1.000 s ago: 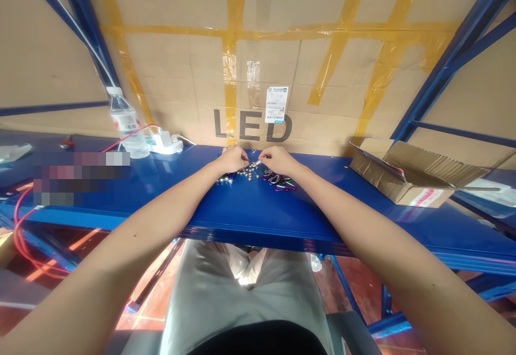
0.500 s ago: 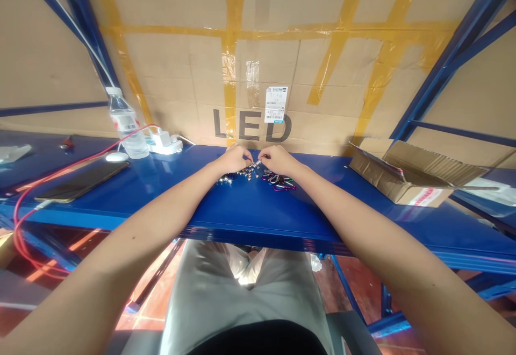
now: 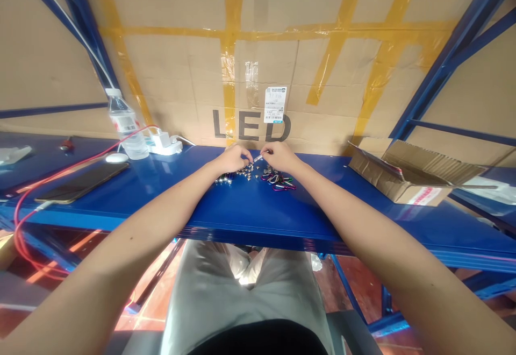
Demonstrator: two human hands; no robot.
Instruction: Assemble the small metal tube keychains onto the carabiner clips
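Above the blue tabletop, my right hand (image 3: 281, 157) pinches a small silvery cylinder (image 3: 258, 157) between thumb and fingertips. The cylinder slants toward my left hand (image 3: 234, 158), whose thumb and fingers are pressed together at its other end; what those fingers hold is too small to make out. Below the left fingers lies a pile of small shiny metal parts (image 3: 246, 172). A few silvery tubes (image 3: 224, 179) lie partly hidden beneath the left hand. Under the right hand is a cluster of coloured carabiners (image 3: 282, 180), some purple and green.
An open cardboard box (image 3: 419, 175) stands at the right. On the left are a phone (image 3: 83, 182), a water bottle (image 3: 128, 126), a white power strip (image 3: 165, 144) and a red cable (image 3: 60, 167). A big carton (image 3: 181, 86) marked LED rises behind the blue table (image 3: 262, 215).
My right hand has shifted slightly right and up, and more of the silvery cylinder shows between the hands. The left hand stays nearly in place.
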